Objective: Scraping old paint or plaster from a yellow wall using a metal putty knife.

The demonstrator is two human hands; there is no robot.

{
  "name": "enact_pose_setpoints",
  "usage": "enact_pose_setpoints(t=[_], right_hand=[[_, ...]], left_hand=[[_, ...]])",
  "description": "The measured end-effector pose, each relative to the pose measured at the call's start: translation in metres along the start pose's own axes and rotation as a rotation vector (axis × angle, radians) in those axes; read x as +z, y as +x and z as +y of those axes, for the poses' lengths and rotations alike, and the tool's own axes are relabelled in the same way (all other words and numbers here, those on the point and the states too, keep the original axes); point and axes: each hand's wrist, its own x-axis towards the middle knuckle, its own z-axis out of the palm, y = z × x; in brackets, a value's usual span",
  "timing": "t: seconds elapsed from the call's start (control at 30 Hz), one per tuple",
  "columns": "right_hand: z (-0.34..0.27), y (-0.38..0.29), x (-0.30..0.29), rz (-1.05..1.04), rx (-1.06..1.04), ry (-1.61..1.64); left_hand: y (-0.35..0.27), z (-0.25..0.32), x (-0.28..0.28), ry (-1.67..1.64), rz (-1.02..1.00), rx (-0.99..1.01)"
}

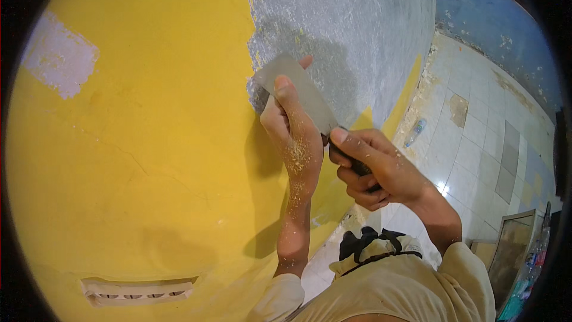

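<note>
A broad metal scraper (308,94) with a dark handle is held in both hands before a wall. My right hand (380,165) is closed around its handle. My left hand (292,120) grips the blade, thumb on the near face and fingers mostly hidden behind it. Paint flakes dust the left wrist and dot the right hand. Behind the blade, yellow paint (170,120) ends at a ragged edge, and a grey scraped wall area (335,18) lies beyond it. Whether the blade touches the wall cannot be told.
A pale bare patch (65,56) shows at the far left. Low on the picture is a recessed vent (140,291). A plastic bottle (415,133) lies on the tiled floor (473,143), near flakes along the wall's foot. A framed panel (511,255) and more bottles stand at lower right.
</note>
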Motion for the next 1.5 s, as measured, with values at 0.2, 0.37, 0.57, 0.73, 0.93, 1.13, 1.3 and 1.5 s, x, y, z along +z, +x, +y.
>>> enact_pose_setpoints(t=[0.2, 0.37, 0.57, 0.73, 0.93, 1.13, 1.3, 1.5], right_hand=[[0.008, 0.006, 0.002, 0.011, 0.000, 0.009], [0.006, 0.006, 0.002, 0.023, 0.002, -0.043], [-0.005, 0.002, 0.007, 0.040, -0.018, -0.026], [-0.004, 0.003, 0.002, 0.039, 0.037, 0.004], [0.001, 0.003, 0.003, 0.002, -0.015, 0.029], [-0.008, 0.002, 0.004, -0.009, -0.037, 0.006], [-0.013, 0.000, 0.004, -0.019, -0.034, 0.035], [-0.004, 0.007, 0.001, -0.043, -0.069, 0.041]], left_hand=[[0.002, -0.003, 0.000, 0.024, 0.020, 0.026], [0.002, -0.006, -0.002, 0.001, 0.021, 0.031], [0.005, 0.004, -0.002, -0.029, -0.015, 0.040], [0.007, 0.000, -0.002, 0.036, -0.010, 0.046], [0.004, -0.001, -0.001, -0.014, 0.002, 0.008], [0.008, 0.005, 0.001, -0.075, -0.018, -0.014], [0.013, 0.009, 0.002, -0.047, -0.031, -0.007], [0.019, 0.004, 0.002, -0.037, -0.041, 0.073]])
